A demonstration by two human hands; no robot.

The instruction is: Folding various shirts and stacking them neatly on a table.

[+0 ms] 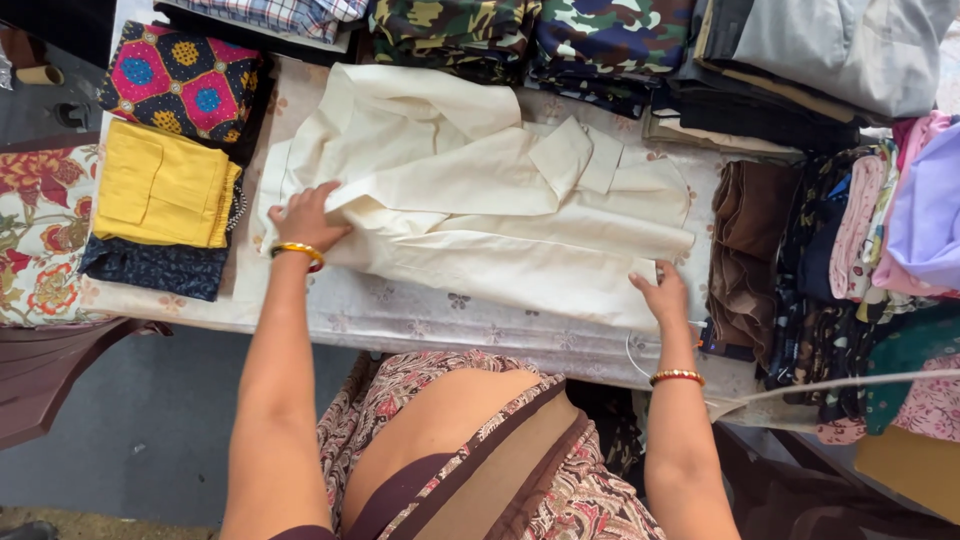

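You stand at a cloth-covered table (400,315) with both hands flat on a cream shirt (480,200), which lies partly folded across the middle of the surface, its collar toward the right and one sleeve turned over the body. Your left hand (305,218), a gold bangle (297,250) at the wrist, presses open-palmed on the shirt's left edge, fingers spread and gripping nothing. Your right hand (663,295), wearing a beaded red-and-gold bangle (677,377), rests with its fingers laid on the lower right corner of the same garment; the two hands sit well apart, one at each end of the fold. To your left, a folded yellow garment (160,190) lies on a dark blue one (150,268), with a pink, blue and yellow patterned cloth (180,80) just beyond it. Camouflage fabrics (530,40) line the far edge, beside grey and black folded pieces (800,70). On the right, a brown garment (745,240) sits just beside the shirt, next to stacks of pink, lilac and dark printed cloth (880,230).
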